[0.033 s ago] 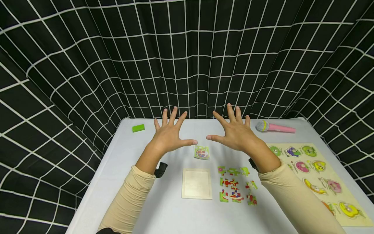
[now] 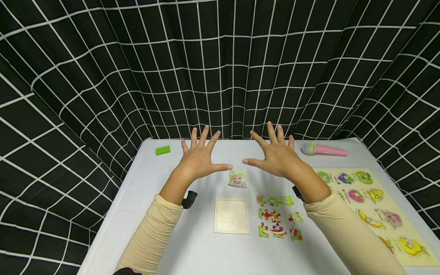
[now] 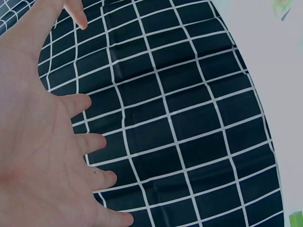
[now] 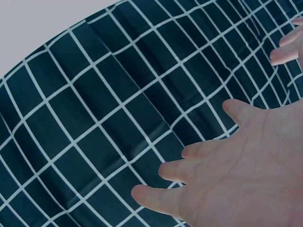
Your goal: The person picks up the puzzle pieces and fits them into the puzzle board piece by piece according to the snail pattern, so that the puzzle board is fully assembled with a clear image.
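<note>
Both hands hover over the far part of the table with fingers spread wide and nothing in them. The left hand (image 2: 198,159) has its thumb pointing toward the right hand (image 2: 279,158). Just below the two thumbs lies a small square picture card (image 2: 237,179), green with red and blue on it. Nearer the body sits a shallow square wooden tray (image 2: 232,232) with a raised rim. To its right, loose jigsaw pieces (image 2: 276,216) in green, red and blue lie in rough rows. The wrist views show the bare palm of the left hand (image 3: 42,142) and of the right hand (image 4: 236,175).
A green block (image 2: 162,150) lies at the far left of the white table (image 2: 192,248). At the far right is a pink microphone (image 2: 326,150), and nearer, a wooden fruit puzzle board (image 2: 372,206) partly behind the right sleeve. A black gridded curtain (image 2: 220,76) encloses the table.
</note>
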Available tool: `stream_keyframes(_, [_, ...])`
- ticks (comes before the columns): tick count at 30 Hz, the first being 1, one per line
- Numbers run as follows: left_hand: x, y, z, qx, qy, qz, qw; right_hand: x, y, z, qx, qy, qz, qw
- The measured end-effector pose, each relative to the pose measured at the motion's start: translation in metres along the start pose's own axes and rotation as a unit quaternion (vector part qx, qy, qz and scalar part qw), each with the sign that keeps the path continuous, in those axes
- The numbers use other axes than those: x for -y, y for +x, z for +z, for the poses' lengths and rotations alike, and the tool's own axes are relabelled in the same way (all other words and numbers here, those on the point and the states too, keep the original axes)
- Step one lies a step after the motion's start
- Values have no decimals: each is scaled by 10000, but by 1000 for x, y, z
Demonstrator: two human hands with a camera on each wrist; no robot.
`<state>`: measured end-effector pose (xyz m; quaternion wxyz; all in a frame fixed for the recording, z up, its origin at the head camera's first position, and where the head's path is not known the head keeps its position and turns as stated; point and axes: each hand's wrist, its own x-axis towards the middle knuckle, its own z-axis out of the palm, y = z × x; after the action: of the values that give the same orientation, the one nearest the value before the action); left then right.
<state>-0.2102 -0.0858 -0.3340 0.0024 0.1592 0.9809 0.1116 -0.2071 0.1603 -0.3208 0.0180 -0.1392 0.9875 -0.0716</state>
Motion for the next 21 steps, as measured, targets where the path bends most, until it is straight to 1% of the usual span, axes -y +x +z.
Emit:
stream_keyframes(6, [-1, -2, -1, -12, 11, 8, 10000, 1, 0, 1, -54, 4, 5, 10000])
stream_keyframes(14, [4, -10, 1, 98, 114, -111, 9998, 8, 0, 11, 34, 147, -56, 9999])
stream_keyframes(17, [4, -8, 1, 97, 118, -107, 9998, 7, -1, 10, 1, 201, -92, 9998])
stream_keyframes(21, [3, -2, -1, 98, -7, 21, 10000, 2, 0, 6, -272, 176, -187, 9993])
